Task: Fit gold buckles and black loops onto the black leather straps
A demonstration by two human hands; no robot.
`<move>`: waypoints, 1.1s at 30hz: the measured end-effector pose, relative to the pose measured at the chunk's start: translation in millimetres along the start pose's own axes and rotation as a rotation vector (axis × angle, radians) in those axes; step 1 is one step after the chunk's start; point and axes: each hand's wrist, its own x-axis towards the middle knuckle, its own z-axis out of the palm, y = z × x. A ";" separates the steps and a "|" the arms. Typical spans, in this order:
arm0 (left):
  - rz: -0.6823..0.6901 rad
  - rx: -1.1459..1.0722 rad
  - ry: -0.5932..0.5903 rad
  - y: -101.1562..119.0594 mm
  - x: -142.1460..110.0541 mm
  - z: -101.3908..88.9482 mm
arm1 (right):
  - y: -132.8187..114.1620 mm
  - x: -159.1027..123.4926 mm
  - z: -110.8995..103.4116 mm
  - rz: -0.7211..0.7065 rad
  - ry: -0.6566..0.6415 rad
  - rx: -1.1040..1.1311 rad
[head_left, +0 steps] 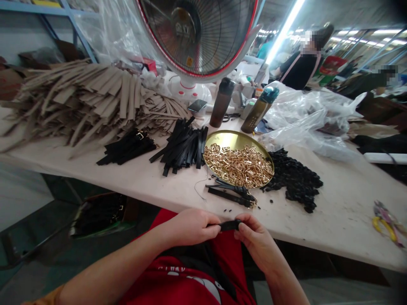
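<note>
A short stretch of black strap (228, 225) spans the gap between my two hands, just off the table's front edge. My left hand (199, 226) is closed on its left end. At its right end, the thumb and fingers of my right hand (251, 231) pinch the strap; whether a small part sits there too is hidden. Beyond my hands, a few black straps with gold buckles (230, 197) lie on the table. Behind them is a round gold tray (222, 136) heaped with gold buckles (241, 163). Small black pieces (295, 178) form a pile to its right.
Black straps (186, 146) and buckled straps (129, 146) lie left of the tray, before a big heap of beige strips (95, 97). A fan (197, 38), two bottles (222, 101) and plastic bags (311, 114) stand behind. Yellow-handled pliers (386, 224) lie far right.
</note>
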 end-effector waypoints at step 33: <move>-0.185 -0.329 0.182 -9.9 28.0 18.6 | 8.6 26.6 30.8 -0.033 0.088 0.306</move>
